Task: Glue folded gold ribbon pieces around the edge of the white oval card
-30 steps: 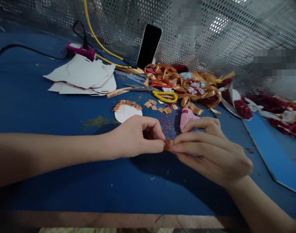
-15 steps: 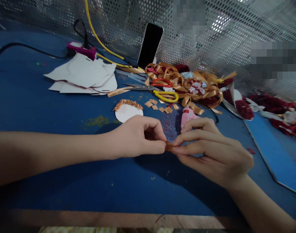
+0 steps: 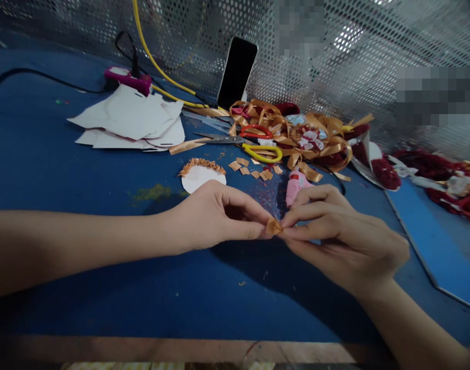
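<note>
A small folded piece of golden-brown ribbon (image 3: 274, 226) is pinched between my two hands above the blue table. My left hand (image 3: 215, 218) grips its left side with thumb and forefinger. My right hand (image 3: 346, 241) holds its right end between the fingertips. Behind my left hand lies a white round card (image 3: 202, 180), its far edge trimmed with gathered golden ribbon (image 3: 204, 165). Several cut ribbon squares (image 3: 254, 169) are scattered beyond my fingers. Partly covered by my right hand is a pink glue gun (image 3: 295, 186).
Scissors with red and yellow handles (image 3: 261, 152) lie behind the squares. Farther back are a tangled ribbon heap (image 3: 320, 136), a leaning phone (image 3: 237, 72), white card pieces (image 3: 130, 115) and a purple power strip (image 3: 127, 80). A blue board (image 3: 435, 236) is at the right.
The ribbon piece has turned and now shows more of its folded face between my fingertips. My left fingers have opened slightly around it, and my right hand has shifted a little right.
</note>
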Demonstrator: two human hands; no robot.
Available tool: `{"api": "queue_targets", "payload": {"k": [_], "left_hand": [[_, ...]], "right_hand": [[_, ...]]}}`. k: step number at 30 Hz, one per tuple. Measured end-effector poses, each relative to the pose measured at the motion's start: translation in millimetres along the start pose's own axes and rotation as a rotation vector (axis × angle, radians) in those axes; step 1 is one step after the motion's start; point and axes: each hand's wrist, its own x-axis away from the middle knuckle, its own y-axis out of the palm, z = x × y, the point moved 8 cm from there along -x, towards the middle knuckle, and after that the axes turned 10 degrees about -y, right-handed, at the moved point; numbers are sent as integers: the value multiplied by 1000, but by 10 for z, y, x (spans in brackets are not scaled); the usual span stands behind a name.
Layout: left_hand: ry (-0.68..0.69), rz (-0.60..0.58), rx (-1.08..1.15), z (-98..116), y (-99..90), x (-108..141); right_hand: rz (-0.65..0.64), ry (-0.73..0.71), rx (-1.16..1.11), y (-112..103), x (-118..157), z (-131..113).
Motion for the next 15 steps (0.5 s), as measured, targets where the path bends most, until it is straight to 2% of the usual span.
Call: {"api": "queue_targets", "payload": {"k": [9,15], "left_hand": [[33,40,-45,34,7,50],[105,55,-108,71,1,65]], "right_hand": [[-13,-5,-21,16,15,-4],[1,-8,-65,35,44,17]]}}
